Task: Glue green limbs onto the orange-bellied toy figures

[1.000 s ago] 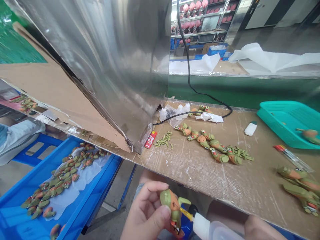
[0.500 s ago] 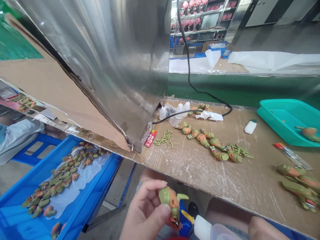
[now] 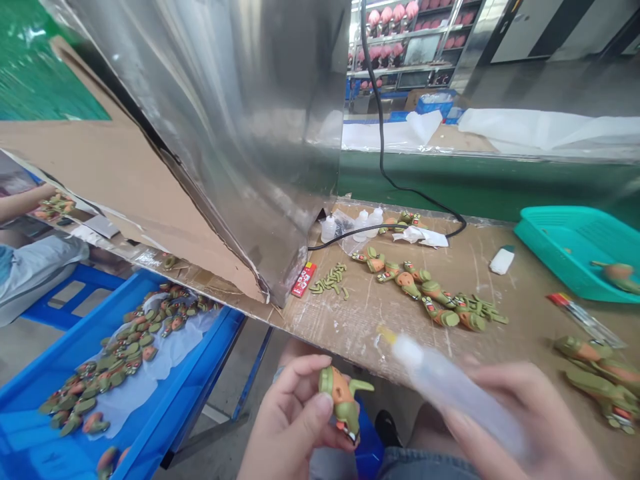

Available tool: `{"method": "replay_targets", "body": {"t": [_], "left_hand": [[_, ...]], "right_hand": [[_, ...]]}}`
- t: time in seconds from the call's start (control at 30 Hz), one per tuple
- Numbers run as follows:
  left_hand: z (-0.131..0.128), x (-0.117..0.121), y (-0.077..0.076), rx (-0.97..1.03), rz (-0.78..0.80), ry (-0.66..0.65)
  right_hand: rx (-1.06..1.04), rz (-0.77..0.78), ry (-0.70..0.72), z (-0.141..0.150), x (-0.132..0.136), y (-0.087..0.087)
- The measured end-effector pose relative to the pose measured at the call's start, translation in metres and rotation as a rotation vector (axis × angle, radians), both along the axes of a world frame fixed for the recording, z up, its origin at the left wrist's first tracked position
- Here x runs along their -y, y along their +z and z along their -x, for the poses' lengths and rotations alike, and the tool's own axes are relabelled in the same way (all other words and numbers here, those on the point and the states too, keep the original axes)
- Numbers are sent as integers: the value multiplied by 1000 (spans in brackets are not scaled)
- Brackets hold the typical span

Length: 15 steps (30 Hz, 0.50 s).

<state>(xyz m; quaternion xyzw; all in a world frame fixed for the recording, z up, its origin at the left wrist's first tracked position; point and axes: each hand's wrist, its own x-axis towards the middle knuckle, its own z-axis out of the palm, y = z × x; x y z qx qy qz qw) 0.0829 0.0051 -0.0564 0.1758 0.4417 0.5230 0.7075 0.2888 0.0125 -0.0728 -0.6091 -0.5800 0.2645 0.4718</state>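
My left hand (image 3: 293, 420) pinches a small green and orange toy figure (image 3: 341, 400) between thumb and fingers, below the table's front edge. My right hand (image 3: 525, 427) grips a clear glue bottle (image 3: 450, 387) with a yellow tip; the bottle is blurred and lifted up over the table edge, its tip pointing up and left, away from the figure. A row of similar figures (image 3: 430, 293) lies on the cardboard-covered table (image 3: 500, 360). A small heap of loose green limb parts (image 3: 330, 279) lies near a red packet (image 3: 303, 280).
A blue bin (image 3: 165, 413) at lower left holds several figures on white plastic. A slanted metal panel (image 3: 225, 120) rises at left. A teal basket (image 3: 575, 247) stands at right, more figures (image 3: 600, 373) at the right edge, small bottles (image 3: 360, 223) and a black cable (image 3: 400, 190) behind. Another person's arm (image 3: 25, 200) shows far left.
My right hand has risen from the bottom edge and swung the glue bottle up and away from the figure. The left hand has turned the figure slightly. A person's arm has appeared at far left.
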Motion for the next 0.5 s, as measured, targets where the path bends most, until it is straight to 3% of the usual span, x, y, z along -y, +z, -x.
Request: {"method": "replay_targets", "body": {"t": [0.13,0.2,0.27,0.37,0.43,0.5], "left_hand": [[4,-1,-1,4,15,26],[9,-1,-2,10,9,36],[15,-1,-4,7,9,50],[24,-3,-6,-15,14,106],[26,-4,-6,-28,8,140],[27,-5,-6,-28,4,147]], "right_hand": [[86,91,20,0,-59,-33],[137,82,-4,-2,-75,-46],[175,33,-106,0,-76,-47],[293,-150,-306,14,-63,-29],[412,-254,-166,30,-62,-18],[505,-267,106,48,-73,-18]]}}
